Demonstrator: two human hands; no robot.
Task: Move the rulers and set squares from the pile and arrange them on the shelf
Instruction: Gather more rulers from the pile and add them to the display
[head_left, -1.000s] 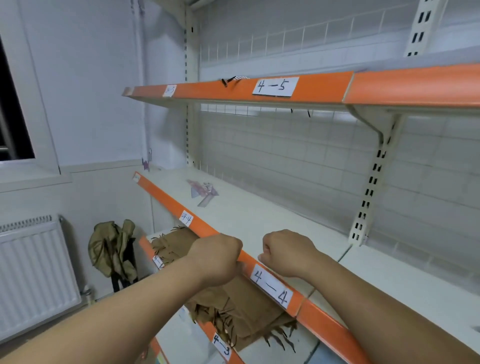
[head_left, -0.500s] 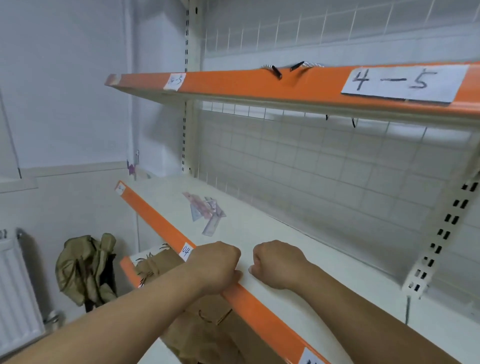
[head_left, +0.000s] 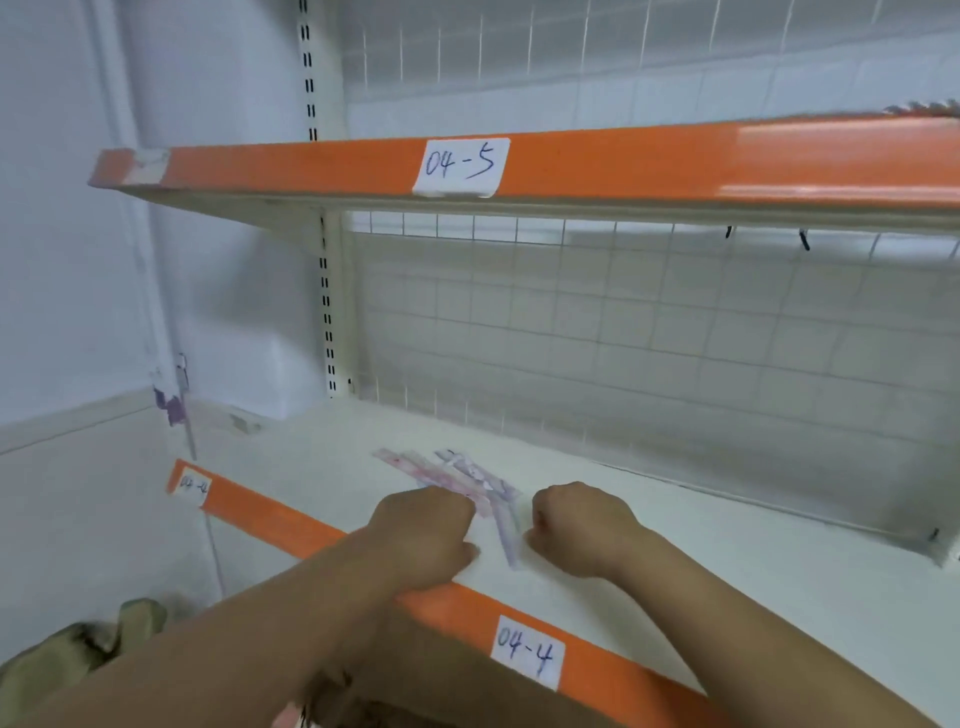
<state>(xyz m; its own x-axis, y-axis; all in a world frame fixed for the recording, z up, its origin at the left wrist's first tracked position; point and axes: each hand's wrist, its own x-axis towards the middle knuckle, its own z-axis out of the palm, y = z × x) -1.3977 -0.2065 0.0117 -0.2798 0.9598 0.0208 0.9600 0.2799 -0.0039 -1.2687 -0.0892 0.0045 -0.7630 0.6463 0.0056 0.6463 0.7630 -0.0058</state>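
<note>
From the head camera I have both hands on the middle shelf, the one whose orange front strip carries the label 04-4. The left hand is curled into a fist at the front edge, and the right hand is a fist too, resting on the white board. I see nothing held in either. The pile of rulers and set squares lies on this same shelf, fanned out in pink and purple strips. Its near end runs down between the two fists and partly behind the left knuckles. Whether the left hand touches it I cannot tell, as the picture is soft there. I judge we are at the very start — nothing picked, nothing arranged. The next move calls for opening a fist and pinching one thin flat strip off the heap, likely by sliding it clear first, since flat plastic on a smooth board gives little edge to catch. Above sits another orange-fronted shelf labelled 04-5, and a wire grid panel and slotted upright stand behind. A pale wall closes the left — with an olive cloth bundle low down.
</note>
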